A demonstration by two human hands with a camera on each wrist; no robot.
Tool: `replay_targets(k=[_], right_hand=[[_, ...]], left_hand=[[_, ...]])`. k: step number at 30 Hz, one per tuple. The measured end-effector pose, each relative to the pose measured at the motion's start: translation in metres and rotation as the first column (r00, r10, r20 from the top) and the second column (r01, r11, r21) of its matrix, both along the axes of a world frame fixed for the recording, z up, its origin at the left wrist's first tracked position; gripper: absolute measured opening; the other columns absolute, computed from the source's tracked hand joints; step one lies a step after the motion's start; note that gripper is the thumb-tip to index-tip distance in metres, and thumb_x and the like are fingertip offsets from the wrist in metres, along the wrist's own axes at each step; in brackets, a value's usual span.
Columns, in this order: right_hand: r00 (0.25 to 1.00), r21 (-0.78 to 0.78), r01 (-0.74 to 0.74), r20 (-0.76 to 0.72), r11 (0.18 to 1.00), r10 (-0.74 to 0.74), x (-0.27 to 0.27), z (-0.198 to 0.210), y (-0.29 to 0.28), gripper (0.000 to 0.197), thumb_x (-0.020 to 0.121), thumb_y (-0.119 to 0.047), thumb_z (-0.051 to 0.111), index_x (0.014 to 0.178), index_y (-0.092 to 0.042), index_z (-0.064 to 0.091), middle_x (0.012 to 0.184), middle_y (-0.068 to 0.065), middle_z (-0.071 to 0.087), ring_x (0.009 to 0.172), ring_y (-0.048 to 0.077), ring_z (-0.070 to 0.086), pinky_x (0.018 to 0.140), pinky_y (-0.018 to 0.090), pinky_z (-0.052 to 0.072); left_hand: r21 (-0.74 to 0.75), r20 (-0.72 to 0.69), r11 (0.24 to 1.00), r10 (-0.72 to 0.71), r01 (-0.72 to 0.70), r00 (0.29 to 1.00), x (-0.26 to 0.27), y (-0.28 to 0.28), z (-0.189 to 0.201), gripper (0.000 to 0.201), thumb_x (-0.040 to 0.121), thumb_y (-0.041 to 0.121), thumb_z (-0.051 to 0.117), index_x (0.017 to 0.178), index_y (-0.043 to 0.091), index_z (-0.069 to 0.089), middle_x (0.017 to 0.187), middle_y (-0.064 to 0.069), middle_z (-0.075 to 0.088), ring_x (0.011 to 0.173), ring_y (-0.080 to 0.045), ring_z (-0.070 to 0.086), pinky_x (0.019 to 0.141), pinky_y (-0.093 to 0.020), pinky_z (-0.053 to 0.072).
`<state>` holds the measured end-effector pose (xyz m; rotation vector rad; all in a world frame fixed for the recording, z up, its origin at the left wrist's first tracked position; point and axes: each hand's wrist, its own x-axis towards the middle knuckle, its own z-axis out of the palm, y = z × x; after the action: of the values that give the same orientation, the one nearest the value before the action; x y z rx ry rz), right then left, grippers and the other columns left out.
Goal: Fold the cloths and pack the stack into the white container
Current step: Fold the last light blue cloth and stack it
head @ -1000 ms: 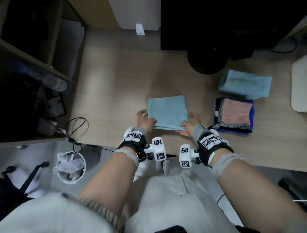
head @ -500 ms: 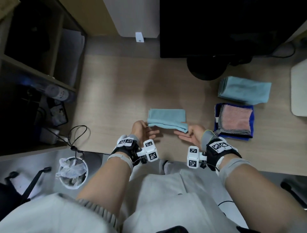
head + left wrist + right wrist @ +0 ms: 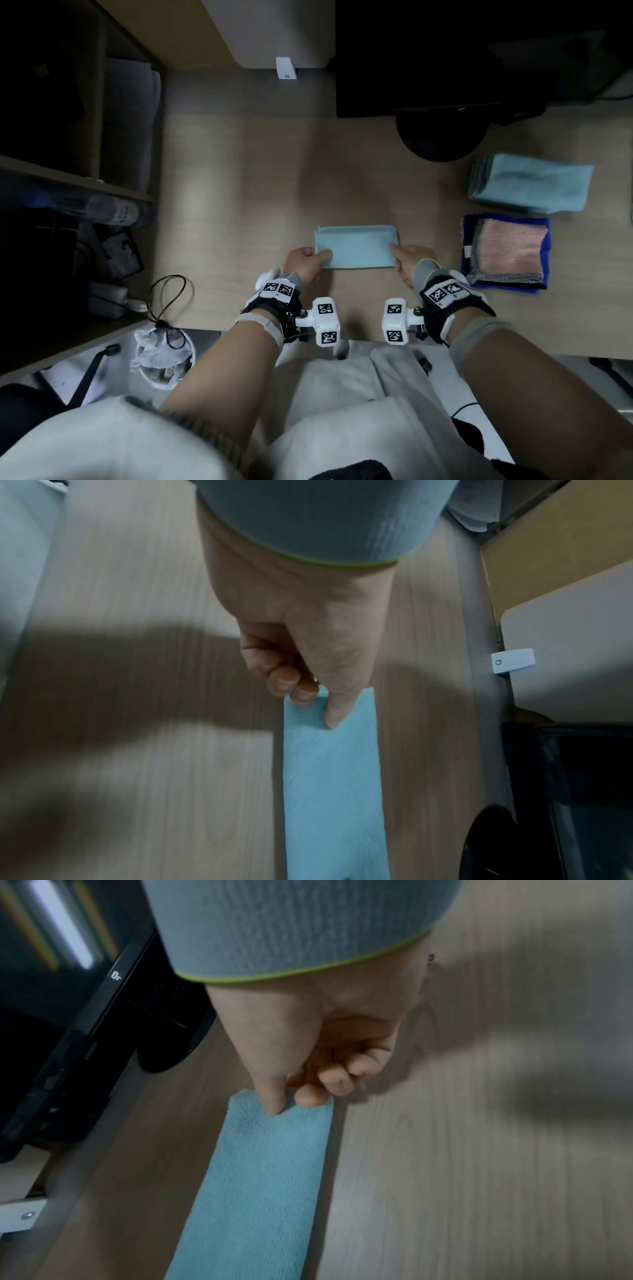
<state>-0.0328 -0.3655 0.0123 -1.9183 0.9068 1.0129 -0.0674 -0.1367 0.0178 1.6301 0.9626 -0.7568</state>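
Observation:
A light blue cloth, folded into a narrow rectangle, lies flat on the wooden desk in front of me. My left hand pinches its left end, thumb on top and fingers curled beneath, as the left wrist view shows at the cloth under the hand. My right hand pinches the right end the same way; the right wrist view has the cloth below the hand. The white container is only a sliver at the right edge.
At the right sit a folded light blue cloth and a stack with a pink cloth over grey and dark blue ones. A black monitor base stands behind. Shelves line the left; a small bin sits below the desk edge.
The square blue cloth was lifted by its near edge and folded in half away from me; it now lies as a narrow strip with both hands pinching its ends.

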Motion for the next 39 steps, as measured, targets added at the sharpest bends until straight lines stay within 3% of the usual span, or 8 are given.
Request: replay_targets(k=[2,6,12,18,25,29,34,39], right_hand=[[0.999,-0.031,-0.048,-0.015,0.998,0.047,0.006,0.000,0.004,0.046,0.073,-0.053,0.054,0.046,-0.016,0.057,0.045,-0.002,0.055,0.052,0.022,0.048,0.058,0.030,0.038],[0.986,-0.123,-0.167,-0.016,0.978,0.166,0.016,0.006,0.009,0.041,0.084,-0.056,0.049,0.079,-0.019,0.067,0.083,0.002,0.065,0.083,0.025,0.061,0.080,0.029,0.046],[0.975,-0.167,-0.212,-0.099,0.963,0.197,0.026,0.010,0.018,0.048,0.089,-0.051,0.048,0.098,-0.009,0.069,0.104,0.010,0.067,0.097,0.030,0.061,0.087,0.032,0.044],[0.999,-0.288,0.009,-0.037,0.958,-0.021,0.032,0.009,0.031,0.057,0.078,-0.050,0.050,0.113,-0.006,0.054,0.104,0.014,0.065,0.086,0.034,0.061,0.073,0.034,0.044],[0.995,-0.142,-0.053,-0.094,0.989,0.040,0.045,0.009,0.051,0.099,0.064,-0.052,0.076,0.142,-0.007,0.035,0.139,0.012,0.047,0.123,0.034,0.051,0.098,0.038,0.042],[0.997,0.001,-0.053,-0.060,0.999,0.053,0.037,0.014,0.044,0.079,0.069,-0.048,0.078,0.134,-0.012,0.050,0.125,0.008,0.059,0.111,0.030,0.058,0.090,0.033,0.043],[0.981,0.242,0.065,0.161,0.968,-0.106,0.021,0.032,0.038,0.021,0.072,-0.030,0.078,0.089,-0.021,0.069,0.096,0.001,0.073,0.094,0.025,0.069,0.092,0.037,0.053],[0.951,0.417,0.137,0.197,0.899,-0.237,0.019,0.069,0.026,0.018,0.080,-0.006,0.069,0.097,-0.010,0.068,0.097,0.011,0.070,0.087,0.027,0.068,0.078,0.036,0.056]], left_hand=[[-0.002,-0.018,1.000,0.008,-0.008,1.000,0.003,0.004,-0.004,0.036,0.086,0.030,0.070,0.057,0.019,0.051,0.050,0.001,0.050,0.038,-0.014,0.040,0.036,-0.016,0.029],[0.026,-0.046,0.999,-0.017,0.018,0.999,0.008,0.009,-0.011,0.039,0.081,0.038,0.072,0.055,0.019,0.049,0.051,-0.001,0.051,0.044,-0.018,0.042,0.046,-0.023,0.032],[0.059,-0.028,0.993,-0.102,0.104,0.994,0.013,0.013,-0.010,0.038,0.080,0.046,0.066,0.059,0.020,0.048,0.060,-0.004,0.049,0.057,-0.021,0.042,0.060,-0.032,0.035],[0.102,0.021,0.991,-0.084,0.081,0.996,0.021,0.013,-0.015,0.024,0.082,0.039,0.068,0.073,0.019,0.058,0.065,-0.002,0.061,0.055,-0.021,0.053,0.056,-0.026,0.041],[-0.004,-0.009,0.999,0.053,-0.053,0.999,0.034,0.014,-0.012,0.009,0.087,0.017,0.064,0.086,0.013,0.056,0.064,-0.006,0.060,0.048,-0.017,0.055,0.040,-0.018,0.042],[-0.013,-0.031,0.997,0.070,-0.071,0.997,0.031,0.019,-0.015,0.010,0.085,0.013,0.063,0.077,0.012,0.057,0.060,-0.007,0.056,0.047,-0.018,0.049,0.041,-0.018,0.041],[0.003,-0.060,0.999,0.053,-0.053,0.997,0.030,0.013,-0.007,0.011,0.081,0.023,0.063,0.077,0.013,0.062,0.066,-0.006,0.058,0.058,-0.022,0.050,0.057,-0.025,0.042],[-0.196,-0.054,0.949,0.239,-0.245,0.969,0.030,-0.023,0.017,0.010,0.089,0.023,0.054,0.092,0.016,0.059,0.090,-0.007,0.063,0.075,-0.022,0.059,0.068,-0.029,0.048]])
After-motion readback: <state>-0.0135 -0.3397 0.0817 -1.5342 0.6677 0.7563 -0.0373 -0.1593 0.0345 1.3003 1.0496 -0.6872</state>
